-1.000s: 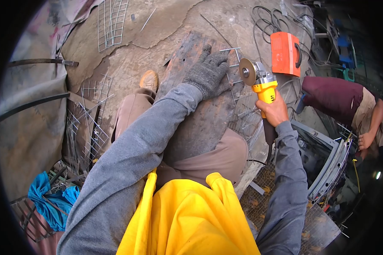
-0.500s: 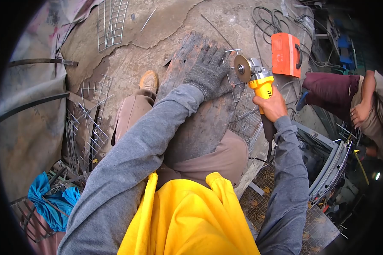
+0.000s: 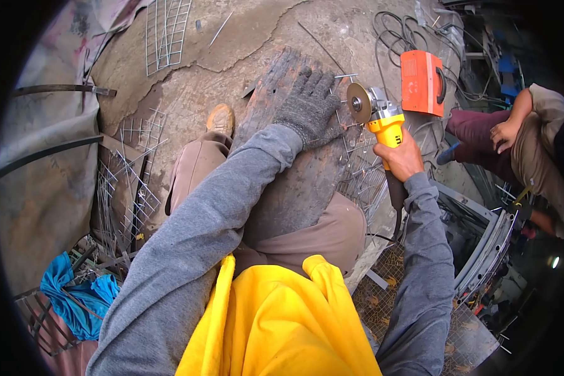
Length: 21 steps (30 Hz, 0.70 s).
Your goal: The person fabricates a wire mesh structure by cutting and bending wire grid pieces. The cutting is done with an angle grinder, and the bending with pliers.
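Note:
My left hand (image 3: pixel 307 109), in a dark grey knit glove, lies flat with its fingers stretched along a worn, charred-looking wooden board (image 3: pixel 294 188). A thin metal rod (image 3: pixel 346 76) juts out beyond the board just past the fingertips. To the right, my bare right hand (image 3: pixel 402 153) is wrapped around the yellow body of an angle grinder (image 3: pixel 387 130). Its brown cutting disc (image 3: pixel 358 103) stands upright close beside the gloved fingers, at the board's right edge. Wire mesh (image 3: pixel 363 172) lies on the ground under the grinder, partly hidden by the board.
An orange machine (image 3: pixel 420 83) with coiled black cables (image 3: pixel 398 31) stands beyond the grinder. Another person's hand (image 3: pixel 504 135) rests near their knee at the right. Cut wire mesh (image 3: pixel 131 169) and a blue cloth (image 3: pixel 78 294) lie at the left; a metal frame (image 3: pixel 482 250) stands at lower right.
At the right, the other person's hand and arm have shifted up and to the left. My hands, the board and the grinder stay nearly in place.

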### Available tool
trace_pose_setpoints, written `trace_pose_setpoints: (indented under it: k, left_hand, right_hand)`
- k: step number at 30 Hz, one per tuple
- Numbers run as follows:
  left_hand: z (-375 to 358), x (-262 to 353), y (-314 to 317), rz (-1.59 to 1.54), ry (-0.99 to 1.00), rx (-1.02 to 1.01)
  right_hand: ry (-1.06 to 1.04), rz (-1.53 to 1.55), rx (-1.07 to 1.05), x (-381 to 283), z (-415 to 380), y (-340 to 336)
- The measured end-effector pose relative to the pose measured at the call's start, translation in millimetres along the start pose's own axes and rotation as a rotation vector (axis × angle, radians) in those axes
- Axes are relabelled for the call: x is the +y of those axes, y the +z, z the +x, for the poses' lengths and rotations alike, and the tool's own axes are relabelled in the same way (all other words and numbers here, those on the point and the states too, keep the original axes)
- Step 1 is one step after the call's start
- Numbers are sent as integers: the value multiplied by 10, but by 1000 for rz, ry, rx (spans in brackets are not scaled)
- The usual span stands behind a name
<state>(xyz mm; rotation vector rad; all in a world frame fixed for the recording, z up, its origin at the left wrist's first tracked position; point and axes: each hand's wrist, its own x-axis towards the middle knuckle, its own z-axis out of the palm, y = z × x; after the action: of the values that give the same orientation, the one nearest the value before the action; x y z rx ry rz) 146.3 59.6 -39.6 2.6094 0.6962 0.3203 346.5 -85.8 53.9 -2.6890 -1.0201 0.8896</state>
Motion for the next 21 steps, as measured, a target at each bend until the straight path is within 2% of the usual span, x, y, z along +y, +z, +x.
trace_pose_setpoints:
  k: [17, 19, 21]
  left_hand:
    - [-14, -29, 61, -16, 11, -1]
    - [-10, -57, 131, -59, 34, 95]
    - [-19, -56, 139, -48, 29, 74]
  right_hand:
    - [-46, 4, -3, -9, 62, 2]
    - [-35, 32, -13, -11, 56, 1]
    - [-26, 59, -22, 14, 70, 11]
